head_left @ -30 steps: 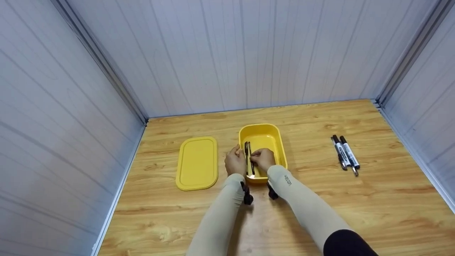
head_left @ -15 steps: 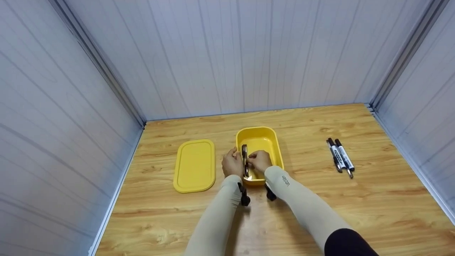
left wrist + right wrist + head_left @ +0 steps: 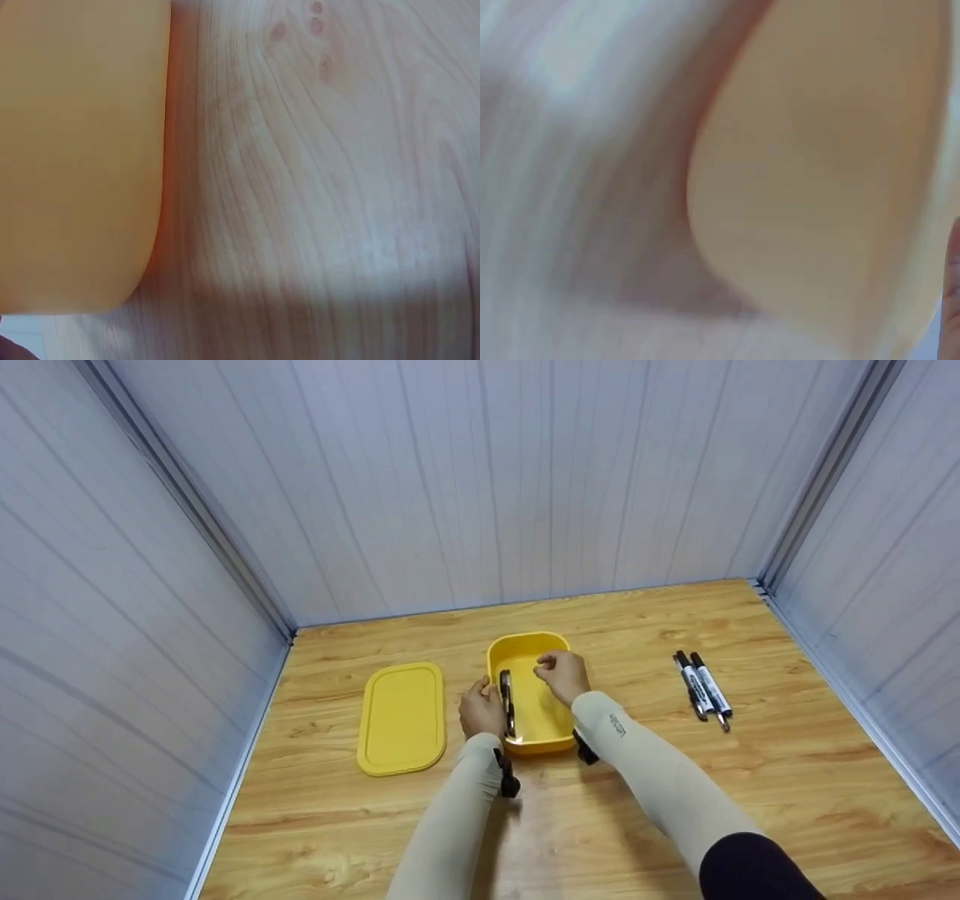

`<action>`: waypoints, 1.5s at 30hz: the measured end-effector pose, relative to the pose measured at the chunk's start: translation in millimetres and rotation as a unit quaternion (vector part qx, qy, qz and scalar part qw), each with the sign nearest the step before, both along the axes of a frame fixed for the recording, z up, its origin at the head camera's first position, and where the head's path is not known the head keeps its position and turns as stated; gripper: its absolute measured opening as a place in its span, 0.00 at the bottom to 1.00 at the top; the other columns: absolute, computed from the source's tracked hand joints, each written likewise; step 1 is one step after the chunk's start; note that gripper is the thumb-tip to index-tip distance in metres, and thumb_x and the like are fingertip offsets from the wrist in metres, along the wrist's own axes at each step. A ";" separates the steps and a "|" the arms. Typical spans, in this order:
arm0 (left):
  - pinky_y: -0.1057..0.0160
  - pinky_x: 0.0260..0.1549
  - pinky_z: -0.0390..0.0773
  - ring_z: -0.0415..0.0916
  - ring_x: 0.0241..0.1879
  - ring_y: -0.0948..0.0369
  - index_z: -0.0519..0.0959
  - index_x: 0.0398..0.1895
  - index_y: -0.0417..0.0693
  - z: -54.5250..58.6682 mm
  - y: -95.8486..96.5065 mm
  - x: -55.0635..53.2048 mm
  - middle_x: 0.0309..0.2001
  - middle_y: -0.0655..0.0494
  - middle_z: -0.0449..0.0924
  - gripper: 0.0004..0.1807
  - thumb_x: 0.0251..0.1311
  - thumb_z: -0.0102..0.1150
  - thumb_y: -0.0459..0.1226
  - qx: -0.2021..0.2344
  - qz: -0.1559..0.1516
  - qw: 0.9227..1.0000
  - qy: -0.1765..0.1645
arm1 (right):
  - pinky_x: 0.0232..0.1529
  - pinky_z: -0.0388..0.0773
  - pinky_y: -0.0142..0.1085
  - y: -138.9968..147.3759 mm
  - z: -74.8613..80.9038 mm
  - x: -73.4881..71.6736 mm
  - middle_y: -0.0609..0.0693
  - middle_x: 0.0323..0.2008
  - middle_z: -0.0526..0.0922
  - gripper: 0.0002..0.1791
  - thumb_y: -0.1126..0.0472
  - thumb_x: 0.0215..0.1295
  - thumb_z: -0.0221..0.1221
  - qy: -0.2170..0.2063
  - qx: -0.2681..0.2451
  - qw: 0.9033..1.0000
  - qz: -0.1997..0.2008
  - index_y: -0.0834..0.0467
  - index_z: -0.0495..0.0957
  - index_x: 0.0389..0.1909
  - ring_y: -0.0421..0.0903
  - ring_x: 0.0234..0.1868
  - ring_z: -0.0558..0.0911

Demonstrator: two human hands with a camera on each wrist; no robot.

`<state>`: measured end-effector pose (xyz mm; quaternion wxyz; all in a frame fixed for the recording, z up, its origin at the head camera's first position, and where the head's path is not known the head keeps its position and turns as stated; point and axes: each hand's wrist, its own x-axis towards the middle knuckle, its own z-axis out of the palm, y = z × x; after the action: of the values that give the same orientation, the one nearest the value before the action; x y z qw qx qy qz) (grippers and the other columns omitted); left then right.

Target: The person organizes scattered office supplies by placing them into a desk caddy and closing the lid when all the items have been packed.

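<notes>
Along the left inner side of an uncovered yellow box (image 3: 539, 746) lie dark pens (image 3: 508, 703), close together. My left hand (image 3: 481, 712) holds the box at its left wall, its fingers by the rim. Over the box's right half is my right hand (image 3: 566, 676), with its fingers loosely bent and nothing seen between them. It is apart from the pens. The left wrist view shows the box's outer wall (image 3: 75, 150) and a bit of a finger (image 3: 13, 351). In the blurred right wrist view, a fingertip (image 3: 952, 300) shows beside the box wall (image 3: 810, 172).
A flat yellow lid (image 3: 402, 718) lies on the wooden table (image 3: 330, 825) left of the box. To the right, black-and-white markers (image 3: 709, 682) lie beside thinner pens (image 3: 696, 701). Pale panel walls (image 3: 450, 487) stand at the back and both sides.
My right hand has let go of a pen, now close against the other along the left side, and has moved right and up. My left hand has stayed at the box wall.
</notes>
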<state>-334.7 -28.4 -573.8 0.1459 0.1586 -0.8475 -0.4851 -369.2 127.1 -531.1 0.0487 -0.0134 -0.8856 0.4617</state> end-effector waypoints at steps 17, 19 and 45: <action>0.58 0.27 0.75 0.77 0.26 0.59 0.81 0.58 0.51 5.8 -3.6 -4.1 0.31 0.53 0.82 0.17 0.69 0.55 0.40 0.012 -0.013 1.000 0.001 | 0.49 0.78 0.45 75.9 10.8 -10.0 0.61 0.40 0.83 0.13 0.66 0.65 0.60 0.013 0.011 0.999 -0.034 0.67 0.81 0.49 0.55 0.44 0.81; 0.57 0.26 0.75 0.78 0.26 0.59 0.81 0.58 0.51 5.7 -2.0 -4.2 0.30 0.54 0.83 0.17 0.68 0.55 0.40 0.011 -0.016 1.000 0.005 | 0.49 0.78 0.46 85.9 12.9 -9.3 0.60 0.41 0.82 0.13 0.66 0.66 0.59 0.006 0.017 0.999 -0.034 0.66 0.80 0.50 0.54 0.44 0.81; 0.57 0.26 0.75 0.78 0.25 0.59 0.82 0.58 0.53 7.0 4.5 -2.2 0.30 0.54 0.84 0.17 0.68 0.56 0.39 0.019 -0.015 1.000 -0.006 | 0.47 0.76 0.54 217.2 5.9 20.4 0.67 0.45 0.79 0.21 0.66 0.67 0.57 0.015 0.189 0.980 -0.067 0.70 0.73 0.59 0.62 0.45 0.80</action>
<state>-336.9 -24.0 -566.8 0.1307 0.1510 -0.8410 -0.5028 -348.7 344.4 -525.2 0.0949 -0.0561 -0.9531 0.2820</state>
